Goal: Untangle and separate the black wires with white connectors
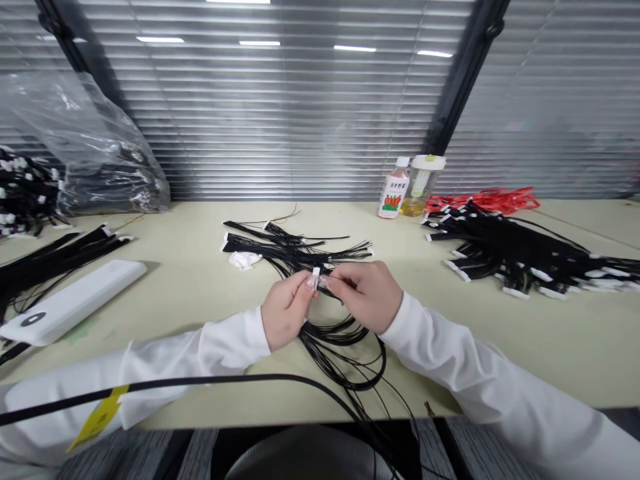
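Table (500, 347): pale, bearing black cables (300, 253).
Left hand (286, 310): pinching a white connector (316, 273).
Right hand (369, 293): fingertips closed beside it, contents unclear.

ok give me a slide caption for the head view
Left hand pinches a small white connector, right hand close beside it, above black wires on a pale table.
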Demonstrator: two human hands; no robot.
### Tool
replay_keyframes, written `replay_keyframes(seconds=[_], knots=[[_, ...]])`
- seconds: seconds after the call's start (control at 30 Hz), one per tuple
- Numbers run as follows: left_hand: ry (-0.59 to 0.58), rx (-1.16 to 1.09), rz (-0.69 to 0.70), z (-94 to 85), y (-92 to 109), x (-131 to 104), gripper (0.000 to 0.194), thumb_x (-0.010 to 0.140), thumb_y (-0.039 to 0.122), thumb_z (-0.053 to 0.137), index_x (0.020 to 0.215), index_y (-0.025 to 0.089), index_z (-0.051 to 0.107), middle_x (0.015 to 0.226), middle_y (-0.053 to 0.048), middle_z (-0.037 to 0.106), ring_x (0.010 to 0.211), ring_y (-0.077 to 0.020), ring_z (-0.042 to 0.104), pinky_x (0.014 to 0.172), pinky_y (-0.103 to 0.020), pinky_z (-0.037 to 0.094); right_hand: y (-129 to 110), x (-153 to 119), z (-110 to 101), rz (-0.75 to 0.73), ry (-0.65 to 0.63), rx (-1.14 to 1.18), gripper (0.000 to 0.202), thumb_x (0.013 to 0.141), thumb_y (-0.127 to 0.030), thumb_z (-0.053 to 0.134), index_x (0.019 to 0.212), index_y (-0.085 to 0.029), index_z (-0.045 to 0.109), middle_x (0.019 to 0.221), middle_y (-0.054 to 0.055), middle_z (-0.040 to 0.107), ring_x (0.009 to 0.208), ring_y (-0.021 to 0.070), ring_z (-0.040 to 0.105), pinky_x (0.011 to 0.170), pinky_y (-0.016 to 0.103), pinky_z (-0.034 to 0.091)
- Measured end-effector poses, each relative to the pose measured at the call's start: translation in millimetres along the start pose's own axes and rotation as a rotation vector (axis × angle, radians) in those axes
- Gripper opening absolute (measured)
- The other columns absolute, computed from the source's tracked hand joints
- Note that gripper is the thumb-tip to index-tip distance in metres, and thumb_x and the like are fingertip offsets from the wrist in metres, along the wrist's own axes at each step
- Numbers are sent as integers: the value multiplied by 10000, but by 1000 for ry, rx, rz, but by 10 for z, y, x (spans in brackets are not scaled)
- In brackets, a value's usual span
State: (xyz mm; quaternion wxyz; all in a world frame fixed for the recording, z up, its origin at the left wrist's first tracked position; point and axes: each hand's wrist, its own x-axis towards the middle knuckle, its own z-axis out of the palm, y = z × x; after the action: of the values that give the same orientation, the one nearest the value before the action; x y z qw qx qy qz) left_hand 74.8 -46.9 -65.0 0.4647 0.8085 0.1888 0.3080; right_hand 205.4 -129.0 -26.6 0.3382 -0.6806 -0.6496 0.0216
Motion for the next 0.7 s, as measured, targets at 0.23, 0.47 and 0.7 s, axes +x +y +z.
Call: replay_keyframes(seconds=[0.23,0.47,0.7], knots=[[14,64,48,22,6,-4,346,827,407,285,639,158,435,437,47,420,418,-53,395,462,-172,327,-22,-1,4,69,-1,19,283,745,-340,471,571,-157,597,448,-35,464,451,33,347,487,173,253],[45,-53,7,40,-18,13,331,818,424,313,661,161,439,430,56,400,403,-47,374,436,-168,311,18,3,1,127,-48,189,293,753,-368,459,645,-156,629,466,-22,522,439,35,410,486,169,309],[161,-217,-113,35,-70,88,364,789,471,352,639,154,452,403,53,375,379,-51,356,398,-176,286,170,34,-242,114,-152,108,273,732,-337,482,566,-131,550,432,-36,480,404,26,406,471,162,317]])
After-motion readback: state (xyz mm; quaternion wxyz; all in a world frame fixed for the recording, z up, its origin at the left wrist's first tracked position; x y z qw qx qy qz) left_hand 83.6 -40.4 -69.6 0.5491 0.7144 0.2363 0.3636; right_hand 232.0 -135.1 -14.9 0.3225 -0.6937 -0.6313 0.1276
